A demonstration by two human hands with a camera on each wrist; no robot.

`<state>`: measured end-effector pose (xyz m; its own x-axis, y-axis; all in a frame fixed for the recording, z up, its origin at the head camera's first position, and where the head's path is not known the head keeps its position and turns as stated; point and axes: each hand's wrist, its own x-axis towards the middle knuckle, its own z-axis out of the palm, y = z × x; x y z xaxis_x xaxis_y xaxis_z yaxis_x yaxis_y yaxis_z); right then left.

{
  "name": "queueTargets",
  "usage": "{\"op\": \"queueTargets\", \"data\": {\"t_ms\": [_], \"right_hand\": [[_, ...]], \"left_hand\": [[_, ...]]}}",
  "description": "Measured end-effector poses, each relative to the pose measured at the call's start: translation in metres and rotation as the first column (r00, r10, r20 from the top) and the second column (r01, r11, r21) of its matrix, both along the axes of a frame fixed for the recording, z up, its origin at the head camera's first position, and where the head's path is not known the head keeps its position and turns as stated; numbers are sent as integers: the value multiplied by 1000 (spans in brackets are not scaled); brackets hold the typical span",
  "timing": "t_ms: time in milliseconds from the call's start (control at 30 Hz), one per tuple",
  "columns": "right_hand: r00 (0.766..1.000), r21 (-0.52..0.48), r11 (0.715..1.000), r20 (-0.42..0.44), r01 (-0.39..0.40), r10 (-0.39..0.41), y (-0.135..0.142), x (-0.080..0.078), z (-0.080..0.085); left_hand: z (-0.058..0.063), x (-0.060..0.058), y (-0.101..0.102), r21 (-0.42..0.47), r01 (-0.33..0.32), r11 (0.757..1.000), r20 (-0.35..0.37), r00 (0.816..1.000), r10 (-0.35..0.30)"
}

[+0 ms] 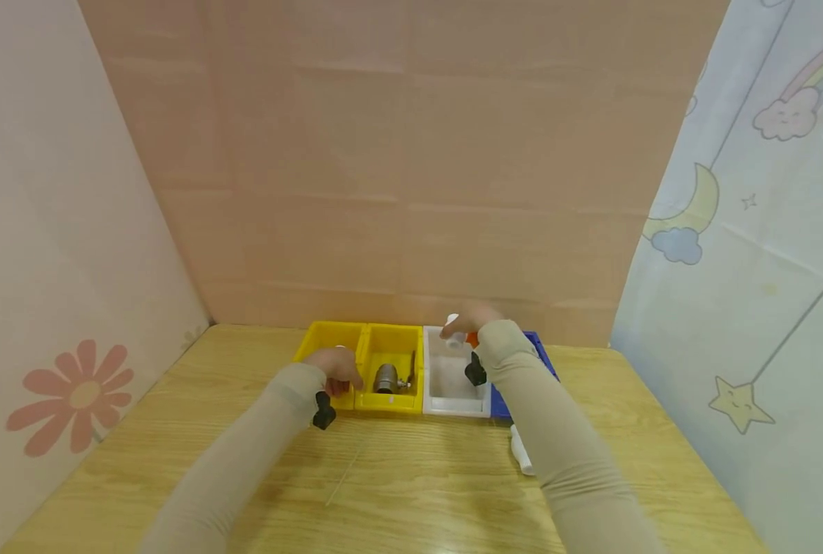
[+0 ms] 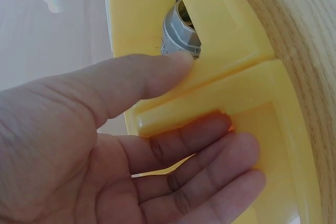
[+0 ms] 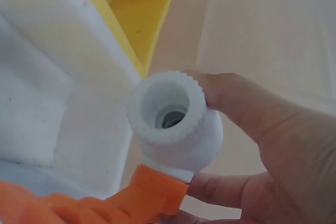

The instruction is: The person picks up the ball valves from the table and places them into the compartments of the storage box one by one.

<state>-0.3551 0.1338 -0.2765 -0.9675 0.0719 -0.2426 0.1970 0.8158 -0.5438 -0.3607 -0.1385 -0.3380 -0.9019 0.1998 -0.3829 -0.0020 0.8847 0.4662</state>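
Note:
In the head view my left hand [image 1: 334, 365] is over the leftmost yellow bin [image 1: 324, 332]. The left wrist view shows its fingers loosely bent down inside that bin. Its thumb lies over the neighbouring yellow bin, beside a metal ball valve [image 2: 181, 32], whose body [image 1: 386, 378] also shows in the head view. My right hand [image 1: 475, 317], above the back of the white bin [image 1: 446, 404], grips a white plastic valve [image 3: 181, 140] with an orange handle [image 3: 149, 190]. The valve's round open end faces the right wrist camera.
A blue bin [image 1: 541, 350] stands right of the white one, partly behind my right sleeve. On the wooden table [image 1: 411, 492], a white plastic piece [image 1: 520, 450] lies in front of it. A brown-covered wall [image 1: 411, 192] rises behind the row of bins.

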Motion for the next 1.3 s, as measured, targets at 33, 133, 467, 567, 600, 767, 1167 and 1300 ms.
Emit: {"op": "queueTargets", "data": {"t_ms": [33, 133, 467, 567, 600, 767, 1167, 1300], "right_hand": [[1000, -8, 1000, -4, 4, -4, 0, -2, -3], [1000, -15, 1000, -21, -5, 4, 0, -6, -9], [995, 49, 998, -90, -25, 30, -7, -17, -28], [994, 87, 996, -102, -30, 39, -9, -21, -34], [994, 95, 995, -97, -32, 41, -10, -23, -36], [994, 125, 991, -87, -48, 60, -15, -27, -44], [990, 123, 992, -133, -26, 43, -22, -35, -65], [991, 93, 996, -130, -1, 13, -22, -37, -73]], "left_hand": [[0, 0, 1, 3, -4, 1000, 0, 1000, 4], [0, 1, 2, -6, -5, 1000, -5, 1000, 5], [4, 3, 1, 0, -19, 1000, 5, 1000, 19], [5, 4, 0, -7, -12, 1000, 4, 1000, 12], [5, 4, -1, -8, -9, 1000, 2, 1000, 9], [5, 6, -3, 4, -1, 1000, 3, 1000, 1], [5, 5, -3, -22, -19, 1000, 5, 1000, 19], [4, 5, -2, -21, -7, 1000, 3, 1000, 7]]}}
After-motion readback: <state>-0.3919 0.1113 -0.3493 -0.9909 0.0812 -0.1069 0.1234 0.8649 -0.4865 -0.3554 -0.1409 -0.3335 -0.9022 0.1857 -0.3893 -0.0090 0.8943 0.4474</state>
